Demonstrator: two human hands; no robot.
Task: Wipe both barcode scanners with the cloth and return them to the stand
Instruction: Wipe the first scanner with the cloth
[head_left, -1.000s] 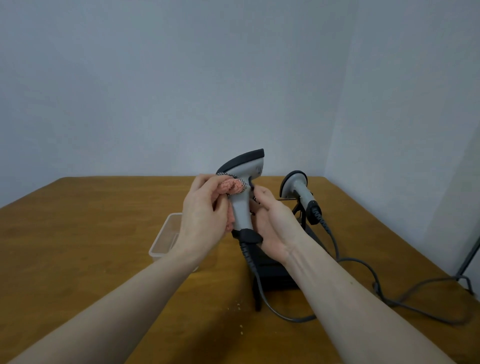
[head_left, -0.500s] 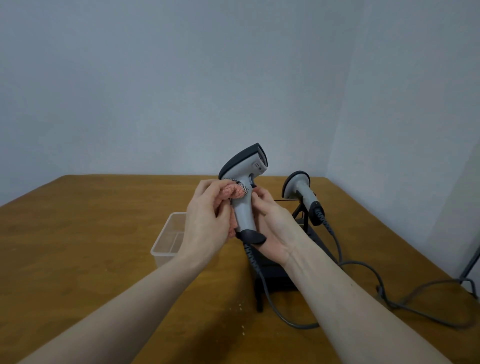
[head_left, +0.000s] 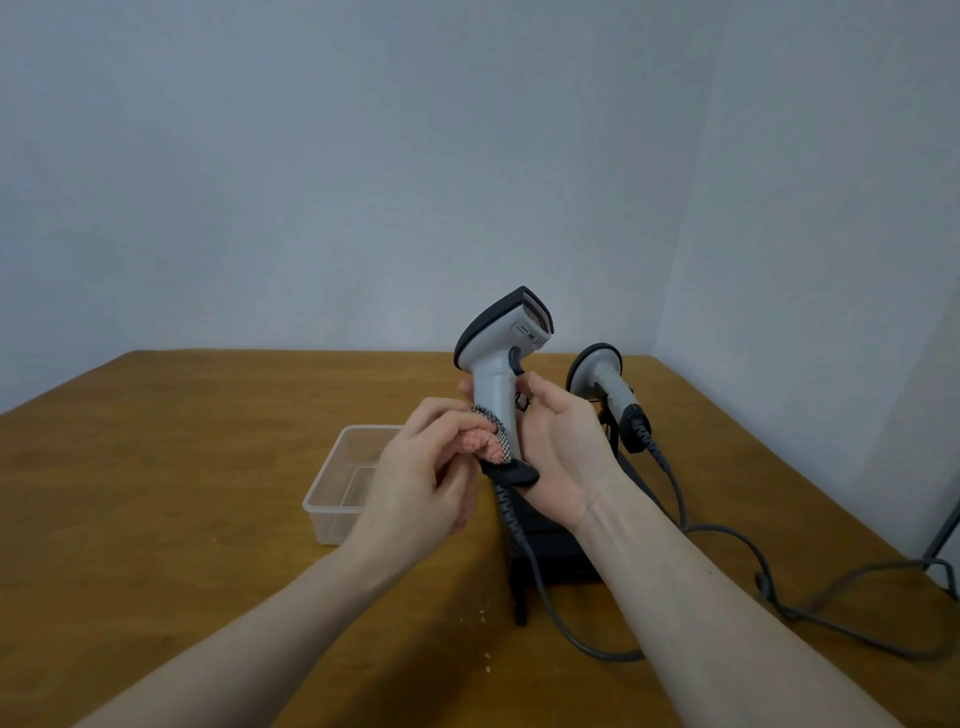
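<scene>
1. Wooden table (head_left: 182, 467) fills the lower frame.
2. I see my right hand (head_left: 561, 457) gripping the held scanner (head_left: 498, 374), centre frame.
3. My left hand (head_left: 421, 478) pinches the cloth (head_left: 480, 441) against its handle.
4. Second scanner (head_left: 608, 384) sits right of centre, seemingly on the stand (head_left: 550, 551).

Soft, even light, kinda dim and grayish, no glare anywhere. Arms drop faint blurry shadows on the table (head_left: 156, 467). Picture's a bit soft overall, and the wide lens bends the table edges and wall (head_left: 311, 182) corner.
</scene>
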